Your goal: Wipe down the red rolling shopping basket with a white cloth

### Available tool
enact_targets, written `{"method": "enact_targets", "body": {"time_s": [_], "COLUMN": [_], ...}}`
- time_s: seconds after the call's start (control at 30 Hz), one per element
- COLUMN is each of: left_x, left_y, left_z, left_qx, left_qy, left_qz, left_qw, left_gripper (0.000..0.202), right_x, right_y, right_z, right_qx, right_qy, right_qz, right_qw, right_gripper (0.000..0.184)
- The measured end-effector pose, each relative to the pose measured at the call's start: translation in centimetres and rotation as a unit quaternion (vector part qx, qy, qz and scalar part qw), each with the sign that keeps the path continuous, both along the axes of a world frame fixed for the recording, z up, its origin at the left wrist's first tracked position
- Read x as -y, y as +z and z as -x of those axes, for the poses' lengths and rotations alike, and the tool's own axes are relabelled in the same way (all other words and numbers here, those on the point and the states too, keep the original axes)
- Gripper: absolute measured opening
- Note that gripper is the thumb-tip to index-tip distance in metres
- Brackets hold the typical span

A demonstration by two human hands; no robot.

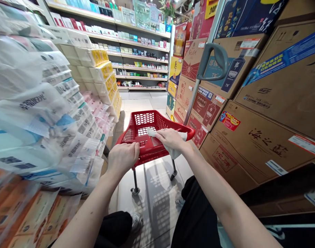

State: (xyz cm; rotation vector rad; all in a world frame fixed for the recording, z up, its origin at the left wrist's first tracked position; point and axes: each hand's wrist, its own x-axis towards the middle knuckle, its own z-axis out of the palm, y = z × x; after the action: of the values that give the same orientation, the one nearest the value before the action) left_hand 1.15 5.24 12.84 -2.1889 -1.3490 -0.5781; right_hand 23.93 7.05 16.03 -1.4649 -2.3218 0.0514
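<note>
A red plastic shopping cart [144,119] on dark legs with casters stands in front of me, its basket of perforated walls facing away. My left hand [123,155] is wrapped round the near left part of the cart's red rim. Over the right part of that rim lies my right hand [170,139], pressing a pale cloth [174,151] against it. Parts of the cloth stick out past the fingers and hang below the rim. A grey looped handle [213,62] on a metal pole rises behind the cart's right side.
Stacked packs of tissue paper [43,103] line the left side, with orange packs [30,213] low down. Cardboard cartons [263,134] are piled high on the right. Shelves of small boxed goods [142,48] stand at the back. Tiled floor [154,193] runs between.
</note>
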Motion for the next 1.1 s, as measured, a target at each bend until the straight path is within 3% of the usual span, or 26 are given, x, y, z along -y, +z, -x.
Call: {"method": "enact_targets", "body": {"time_s": [0.17, 0.3, 0.4, 0.6, 0.8, 0.93, 1.1], "left_x": [0.3, 0.5, 0.5, 0.2, -0.1, -0.3, -0.3], "left_y": [-0.1, 0.1, 0.2, 0.1, 0.3, 0.3, 0.4], "left_z": [-0.3, -0.7, -0.6, 0.0, 0.4, 0.7, 0.2], "left_qx": [0.008, 0.019, 0.020, 0.012, -0.013, -0.030, -0.034], "left_qy": [0.003, 0.017, 0.014, 0.013, -0.013, -0.022, -0.013], "left_qz": [-0.019, -0.029, -0.022, -0.006, 0.003, 0.011, 0.025], "left_qw": [1.000, 0.999, 0.999, 1.000, 1.000, 0.999, 0.999], "left_gripper": [0.041, 0.043, 0.043, 0.040, 0.040, 0.041, 0.043], "right_x": [-0.6, 0.5, 1.7, 3.8, 5.5, 5.7, 4.8], "right_y": [-0.4, -1.5, -2.2, -4.2, -6.8, -6.2, -4.7], "right_z": [-2.2, -0.2, 1.9, 4.1, 1.5, -1.4, -3.0], "right_qx": [-0.041, -0.021, -0.028, -0.040, 0.010, 0.065, 0.078], "right_qy": [-0.068, -0.152, -0.173, -0.153, -0.046, 0.023, 0.026], "right_qz": [0.027, -0.046, -0.119, -0.200, -0.244, -0.241, -0.236], "right_qw": [0.996, 0.987, 0.977, 0.967, 0.969, 0.968, 0.968], "right_gripper": [0.049, 0.044, 0.037, 0.038, 0.069, 0.055, 0.049]}}
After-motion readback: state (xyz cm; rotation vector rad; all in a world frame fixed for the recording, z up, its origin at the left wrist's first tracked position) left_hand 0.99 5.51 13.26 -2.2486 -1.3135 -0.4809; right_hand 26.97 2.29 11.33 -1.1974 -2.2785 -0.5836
